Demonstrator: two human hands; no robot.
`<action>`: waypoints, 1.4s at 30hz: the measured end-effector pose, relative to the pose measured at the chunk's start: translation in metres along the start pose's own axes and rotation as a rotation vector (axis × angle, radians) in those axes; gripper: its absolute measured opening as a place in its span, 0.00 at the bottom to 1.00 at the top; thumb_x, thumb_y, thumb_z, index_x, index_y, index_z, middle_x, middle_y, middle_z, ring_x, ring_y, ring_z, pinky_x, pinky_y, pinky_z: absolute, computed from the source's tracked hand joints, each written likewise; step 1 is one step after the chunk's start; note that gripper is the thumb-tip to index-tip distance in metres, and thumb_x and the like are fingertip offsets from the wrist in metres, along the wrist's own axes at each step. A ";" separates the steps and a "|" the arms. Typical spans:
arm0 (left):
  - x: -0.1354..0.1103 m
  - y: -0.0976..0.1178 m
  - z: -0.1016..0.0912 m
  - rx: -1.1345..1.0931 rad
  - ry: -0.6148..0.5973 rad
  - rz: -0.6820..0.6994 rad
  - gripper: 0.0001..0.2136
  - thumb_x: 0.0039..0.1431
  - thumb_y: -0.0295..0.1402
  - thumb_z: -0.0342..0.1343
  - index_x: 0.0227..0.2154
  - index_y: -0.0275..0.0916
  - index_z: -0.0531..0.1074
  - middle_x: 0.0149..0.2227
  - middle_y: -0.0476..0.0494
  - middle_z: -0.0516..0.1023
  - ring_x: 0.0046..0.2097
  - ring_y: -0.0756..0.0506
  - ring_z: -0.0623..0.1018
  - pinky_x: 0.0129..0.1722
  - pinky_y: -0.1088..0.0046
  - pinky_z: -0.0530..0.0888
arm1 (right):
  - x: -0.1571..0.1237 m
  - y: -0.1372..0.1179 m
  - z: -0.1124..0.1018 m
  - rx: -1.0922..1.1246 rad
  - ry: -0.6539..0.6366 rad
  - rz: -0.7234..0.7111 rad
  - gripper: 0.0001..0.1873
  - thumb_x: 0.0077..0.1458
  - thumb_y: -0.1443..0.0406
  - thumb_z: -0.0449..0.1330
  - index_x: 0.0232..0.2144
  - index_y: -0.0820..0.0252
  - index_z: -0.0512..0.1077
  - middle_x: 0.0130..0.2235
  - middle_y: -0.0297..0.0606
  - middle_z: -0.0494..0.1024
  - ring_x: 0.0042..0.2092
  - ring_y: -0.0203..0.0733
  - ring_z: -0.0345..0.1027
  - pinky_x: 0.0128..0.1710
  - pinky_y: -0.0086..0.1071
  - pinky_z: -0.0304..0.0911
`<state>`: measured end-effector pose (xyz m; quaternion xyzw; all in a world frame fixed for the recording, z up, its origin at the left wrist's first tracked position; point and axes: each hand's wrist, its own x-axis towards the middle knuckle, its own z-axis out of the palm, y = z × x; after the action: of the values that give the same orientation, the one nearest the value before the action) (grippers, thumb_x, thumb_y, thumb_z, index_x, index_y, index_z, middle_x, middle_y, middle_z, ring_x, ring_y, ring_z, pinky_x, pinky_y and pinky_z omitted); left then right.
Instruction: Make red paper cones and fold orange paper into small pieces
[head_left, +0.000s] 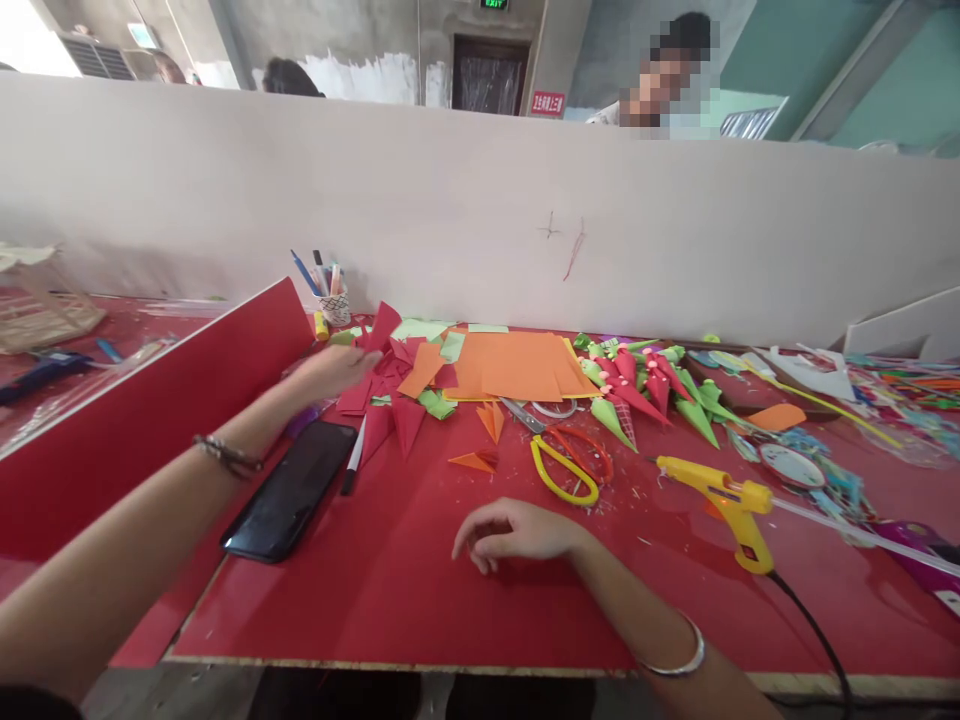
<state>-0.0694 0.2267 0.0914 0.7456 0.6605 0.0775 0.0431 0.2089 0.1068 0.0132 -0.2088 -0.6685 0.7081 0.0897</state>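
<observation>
My left hand point(341, 368) reaches to the back left, its fingers pinched on a red piece of paper point(385, 325) that stands up above the heap of red paper pieces point(391, 372). My right hand point(517, 530) rests near the front of the red tabletop, fingers loosely curved and apart, with nothing in it. Just beyond it lie two small orange folded paper pieces point(476, 461). Scissors with yellow and red handles point(574, 490) lie to its upper right. Orange paper sheets point(517, 368) are stacked behind.
A black phone point(292, 490) and a marker point(354, 458) lie under my left arm. Right of centre are red and green paper cones point(652, 385) and a corded yellow glue gun point(724, 500). A red board point(165, 420) stands left; a white partition point(450, 210) runs behind, people beyond it.
</observation>
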 end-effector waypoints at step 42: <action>-0.089 0.050 0.114 -0.254 -0.008 0.513 0.22 0.57 0.36 0.47 0.55 0.43 0.55 0.55 0.40 0.59 0.56 0.42 0.60 0.55 0.60 0.59 | -0.010 -0.072 -0.190 -1.470 1.281 0.450 0.19 0.59 0.67 0.40 0.43 0.63 0.68 0.42 0.48 0.72 0.42 0.47 0.65 0.37 0.34 0.55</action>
<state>-0.0106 0.1364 -0.0181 0.8773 0.4350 0.1653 0.1177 0.2854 0.2818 0.0825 -0.6764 -0.7109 -0.1265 0.1455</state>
